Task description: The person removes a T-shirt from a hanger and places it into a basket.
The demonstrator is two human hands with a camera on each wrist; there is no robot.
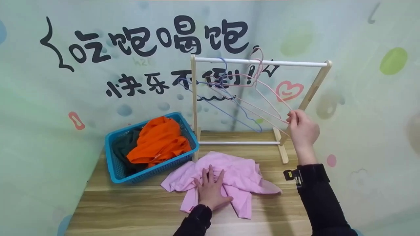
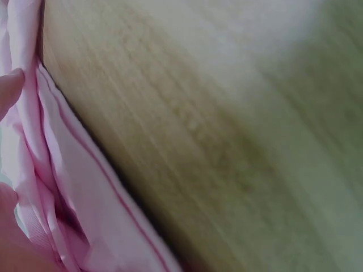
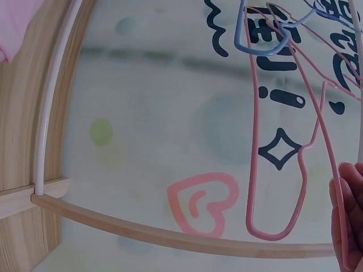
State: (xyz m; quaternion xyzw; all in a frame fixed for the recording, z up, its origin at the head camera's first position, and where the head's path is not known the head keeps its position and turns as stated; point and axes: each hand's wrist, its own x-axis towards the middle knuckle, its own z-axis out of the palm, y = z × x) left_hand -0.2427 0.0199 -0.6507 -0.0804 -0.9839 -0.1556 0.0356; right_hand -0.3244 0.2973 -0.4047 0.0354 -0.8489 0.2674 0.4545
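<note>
A crumpled pink garment (image 1: 234, 167) lies on the wooden table in front of the rack. My left hand (image 1: 211, 191) rests flat on it with fingers spread; in the left wrist view, fingertips touch its folds beside a stitched hem (image 2: 122, 195). At the rack's right side, my right hand (image 1: 303, 128) pinches the end of a pink wire hanger (image 3: 328, 143), which slants down from the top bar. Another pink hanger (image 3: 253, 141) hangs close beside it. Further left on the bar is a blue hanger (image 1: 259, 131).
The small rack has a white top bar (image 1: 288, 63), wooden posts (image 1: 311, 91) and a low white bar (image 1: 239, 143). Left of it, a blue basket (image 1: 110, 157) holds an orange garment (image 1: 160, 141) and a dark one (image 1: 124, 146). A printed cloth backdrop hangs behind.
</note>
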